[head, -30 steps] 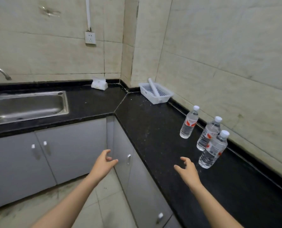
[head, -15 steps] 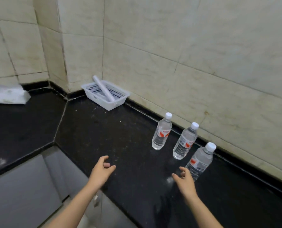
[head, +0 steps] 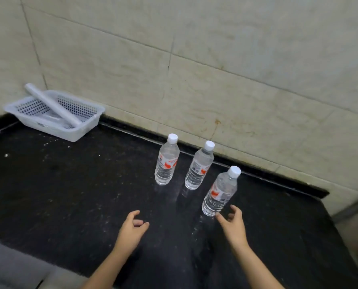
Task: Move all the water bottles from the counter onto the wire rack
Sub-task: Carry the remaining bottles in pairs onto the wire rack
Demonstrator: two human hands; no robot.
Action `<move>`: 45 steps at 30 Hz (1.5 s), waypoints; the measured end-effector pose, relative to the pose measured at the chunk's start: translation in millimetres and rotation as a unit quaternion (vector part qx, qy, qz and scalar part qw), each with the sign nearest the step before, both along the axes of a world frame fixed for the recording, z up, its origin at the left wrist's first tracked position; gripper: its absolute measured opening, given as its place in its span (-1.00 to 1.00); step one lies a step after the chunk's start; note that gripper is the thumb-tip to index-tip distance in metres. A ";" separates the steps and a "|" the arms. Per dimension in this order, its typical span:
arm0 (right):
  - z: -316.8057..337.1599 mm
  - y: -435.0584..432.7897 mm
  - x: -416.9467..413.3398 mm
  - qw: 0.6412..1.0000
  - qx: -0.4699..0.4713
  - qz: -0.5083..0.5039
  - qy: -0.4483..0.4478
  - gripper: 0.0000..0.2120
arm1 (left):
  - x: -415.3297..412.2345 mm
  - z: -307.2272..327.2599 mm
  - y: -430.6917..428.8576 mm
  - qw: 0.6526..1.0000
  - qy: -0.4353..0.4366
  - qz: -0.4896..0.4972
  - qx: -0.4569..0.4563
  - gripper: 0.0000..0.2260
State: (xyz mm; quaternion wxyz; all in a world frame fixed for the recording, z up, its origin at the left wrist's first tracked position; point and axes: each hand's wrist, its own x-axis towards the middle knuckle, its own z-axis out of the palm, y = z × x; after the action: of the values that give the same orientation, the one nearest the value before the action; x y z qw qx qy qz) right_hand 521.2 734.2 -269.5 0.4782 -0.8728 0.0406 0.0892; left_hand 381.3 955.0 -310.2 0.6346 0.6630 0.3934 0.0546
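Water bottles, three clear plastic ones with white screw caps and red-marked labels, stand upright in a slanting row on the black speckled stone counter (head: pixel 69 195), near its back edge. The nearest bottle (head: pixel 220 192) is the one the coming reach turns on. It lies just ahead of the right hand (head: pixel 233 226) and slightly to its left, with its long axis vertical, so a sideways wrap around the body looks like the natural grasp.

That hand is released, its fingers spread and lightly curved around nothing. One fingertip is just beside the bottle's base, though contact cannot be made out. The left hand (head: pixel 132 228) hovers over the counter with loosely curled fingers, also empty. It is well apart from the nearest bottle and more in line with the far-left bottle (head: pixel 166 163). The middle bottle (head: pixel 199 167) stands between the two, close to the wall.

Farther left, a white perforated plastic basket (head: pixel 48 130) sits in the corner with a pale rolled tube (head: pixel 53 105) lying slantwise across it. Beige marbled wall tiles (head: pixel 215 69) rise behind the counter. A blurred grey shape lies past the counter's right end, and whether it is the wire rack cannot be told.
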 end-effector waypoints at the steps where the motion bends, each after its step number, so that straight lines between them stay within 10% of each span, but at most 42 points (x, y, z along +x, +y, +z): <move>1: 0.3 0.6 4.7 1.000 0.008 -0.006 -0.008 -0.35 | 3.7 0.5 -2.6 1.000 0.000 -0.004 -0.006 -0.57; 8: 13.9 32.5 37.7 0.988 0.081 -0.062 -0.118 0.00 | 12.7 5.4 15.3 0.999 0.035 0.018 0.024 -0.57; 18: 18.5 27.1 67.7 0.988 0.112 -0.027 -0.103 -0.28 | 37.2 -7.8 22.2 0.998 0.045 0.021 0.030 -0.55; 28: 26.4 36.6 67.6 0.994 0.056 -0.071 -0.055 -0.33 | 169.0 44.7 55.2 0.980 -0.078 -0.079 0.165 -0.12; 45: 25.0 52.7 -35.6 0.984 0.060 -0.161 -0.055 -0.31 | 158.3 38.7 90.3 0.948 -0.162 -0.265 0.064 -0.38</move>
State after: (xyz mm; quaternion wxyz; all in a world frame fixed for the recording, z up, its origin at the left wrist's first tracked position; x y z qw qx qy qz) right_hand 485.6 786.8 -244.6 0.5397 -0.8279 0.1484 -0.0350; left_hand 539.6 1045.2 -271.6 0.6374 0.7649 0.0911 0.0168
